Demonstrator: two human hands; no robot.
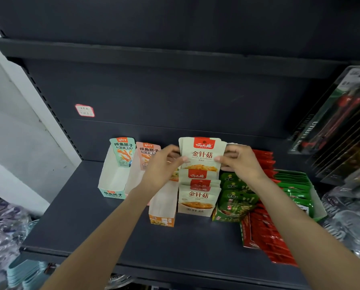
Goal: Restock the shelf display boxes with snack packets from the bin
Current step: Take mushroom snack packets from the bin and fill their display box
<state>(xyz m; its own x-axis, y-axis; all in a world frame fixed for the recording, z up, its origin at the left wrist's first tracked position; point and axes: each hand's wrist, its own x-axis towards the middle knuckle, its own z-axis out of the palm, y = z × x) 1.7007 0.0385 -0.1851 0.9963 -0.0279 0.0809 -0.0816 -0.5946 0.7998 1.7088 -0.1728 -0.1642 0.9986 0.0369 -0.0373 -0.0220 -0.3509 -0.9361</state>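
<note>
From my head camera, I am looking down at a dark shelf (87, 222) with a row of cardboard display boxes along its back. Both my hands are up at a small stack of cream needle-mushroom packets (202, 153), held upright above the rear of the cream display box (195, 211). My left hand (164, 164) pinches the stack's left edge, thumb in front and fingers curled behind. My right hand (240, 161) grips the right edge the same way, thumb tip on the front face, fingers wrapped round the back. The stack sits between my two hands, its lower edge just over the packets already standing in that box (199, 193).

To the left of the cream box stands an orange box (162, 218), nearly bare inside, partly hidden by my left forearm. Further left are a pink box (147, 155) and a teal box (112, 181), each showing only its printed header card and white inner walls. To the right of the cream box a green box (235, 197) is full of green packets, touching it side by side. Beyond that lie red packets (267, 237) in a long row under my right forearm, and more green packets (296, 185) in a tray near the shelf's right end. A small red-edged label (84, 110) is stuck on the back panel above the teal box
</note>
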